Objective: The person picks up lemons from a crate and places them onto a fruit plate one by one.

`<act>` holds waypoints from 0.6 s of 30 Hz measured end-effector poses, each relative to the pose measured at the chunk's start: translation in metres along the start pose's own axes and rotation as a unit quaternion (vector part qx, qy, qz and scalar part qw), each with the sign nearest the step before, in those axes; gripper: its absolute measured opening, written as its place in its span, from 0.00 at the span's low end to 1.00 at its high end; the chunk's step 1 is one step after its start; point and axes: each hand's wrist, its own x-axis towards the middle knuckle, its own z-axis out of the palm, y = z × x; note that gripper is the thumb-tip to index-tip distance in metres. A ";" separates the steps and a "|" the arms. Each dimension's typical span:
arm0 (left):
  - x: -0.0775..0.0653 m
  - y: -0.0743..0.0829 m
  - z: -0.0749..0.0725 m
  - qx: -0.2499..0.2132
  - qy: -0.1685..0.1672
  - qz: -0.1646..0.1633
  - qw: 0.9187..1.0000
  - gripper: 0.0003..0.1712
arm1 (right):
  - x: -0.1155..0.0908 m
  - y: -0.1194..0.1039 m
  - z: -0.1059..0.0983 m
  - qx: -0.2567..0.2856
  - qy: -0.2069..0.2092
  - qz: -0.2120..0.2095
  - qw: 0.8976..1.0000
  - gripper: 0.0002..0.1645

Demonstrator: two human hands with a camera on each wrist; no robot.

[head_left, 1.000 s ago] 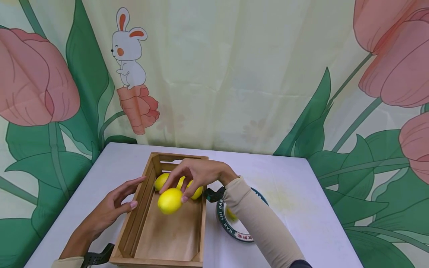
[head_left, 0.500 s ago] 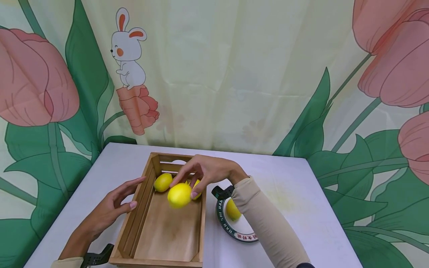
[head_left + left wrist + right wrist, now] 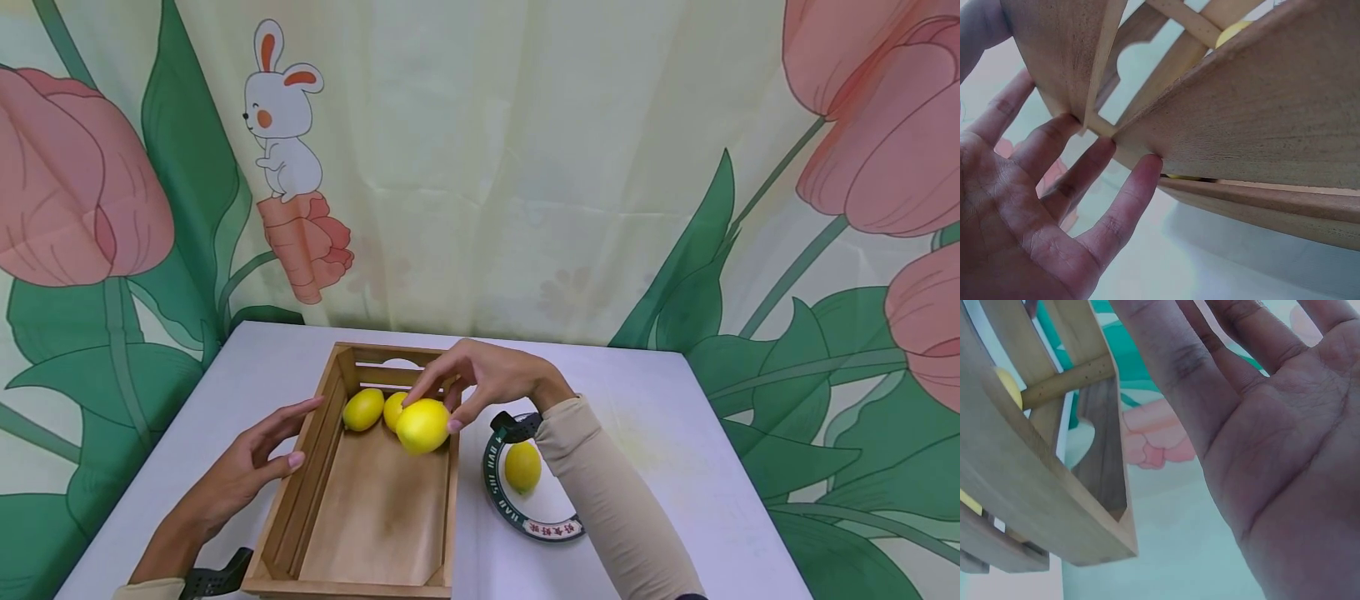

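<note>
My right hand [image 3: 495,377] pinches a yellow lemon [image 3: 422,427] between fingers and thumb, over the right side of a slatted wooden crate [image 3: 375,592]. Two other lemons show at the crate's far end: one at the left [image 3: 363,409], and another [image 3: 392,410] partly hidden behind the held lemon. My left hand [image 3: 251,454] touches the crate's left wall; the left wrist view has its fairly straight fingertips [image 3: 1150,165] against the wood. In the right wrist view my right palm [image 3: 1291,450] fills the right side, and the held lemon is out of sight.
Right of the crate, a round plate [image 3: 491,475] with a dark green lettered rim carries a lemon [image 3: 522,467]. My right forearm [image 3: 615,500] reaches across the plate's right part. The white-covered table [image 3: 675,483] meets a flowered curtain [image 3: 480,167] behind.
My right hand has moved right and slightly away with the lemon, from the crate's middle toward its right wall. More of the plate and its lemon now shows. My left hand stays put.
</note>
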 end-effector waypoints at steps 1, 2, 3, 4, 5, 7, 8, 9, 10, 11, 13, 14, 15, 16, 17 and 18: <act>0.000 0.000 0.000 0.000 0.000 -0.001 1.000 0.36 | -0.002 0.000 -0.001 -0.003 0.002 -0.003 1.000 0.30; 0.000 0.000 0.000 0.001 0.000 -0.002 1.000 0.36 | -0.003 0.001 -0.002 -0.005 0.005 -0.006 1.000 0.30; 0.000 0.000 0.000 0.002 0.001 -0.003 1.000 0.36 | -0.005 0.001 -0.002 -0.008 0.008 -0.009 1.000 0.30; 0.000 0.000 0.000 0.003 0.002 -0.005 1.000 0.36 | -0.006 0.001 -0.003 -0.011 0.011 -0.011 1.000 0.30; 0.000 0.000 0.000 0.004 0.002 -0.006 1.000 0.36 | -0.008 0.001 -0.004 -0.014 0.014 -0.013 1.000 0.30; 0.000 0.000 0.000 0.005 0.003 -0.008 1.000 0.36 | -0.011 0.001 -0.005 -0.021 0.022 -0.012 0.999 0.29; 0.000 0.001 0.000 0.005 0.004 -0.008 1.000 0.36 | -0.012 0.001 -0.006 -0.023 0.025 -0.011 0.999 0.29; -0.001 0.001 0.000 0.005 0.004 -0.008 1.000 0.36 | -0.014 0.002 -0.006 -0.025 0.029 -0.010 0.999 0.29; -0.001 0.001 0.000 0.005 0.004 -0.008 1.000 0.36 | -0.015 0.002 -0.007 -0.028 0.032 -0.008 0.999 0.28; -0.001 0.001 0.000 0.005 0.004 -0.008 1.000 0.36 | -0.017 0.003 -0.008 -0.029 0.034 -0.006 0.999 0.28; -0.001 0.001 0.000 0.005 0.004 -0.008 1.000 0.36 | -0.020 0.003 -0.009 -0.030 0.037 -0.005 0.999 0.28; -0.001 0.001 0.000 0.004 0.003 -0.009 1.000 0.36 | -0.022 0.003 -0.010 -0.029 0.038 -0.006 0.999 0.28; -0.001 0.001 0.001 0.004 0.003 -0.009 1.000 0.36 | -0.023 0.003 -0.010 -0.029 0.039 -0.007 0.999 0.28; -0.001 0.001 0.001 0.004 0.002 -0.009 1.000 0.36 | -0.025 0.004 -0.011 -0.028 0.040 -0.008 0.999 0.28; -0.001 0.002 0.001 0.005 0.002 -0.008 1.000 0.36 | -0.026 0.004 -0.011 -0.026 0.040 -0.009 0.999 0.28; -0.001 0.002 0.001 0.006 0.002 -0.009 1.000 0.36 | -0.028 0.004 -0.012 -0.025 0.041 -0.010 0.999 0.29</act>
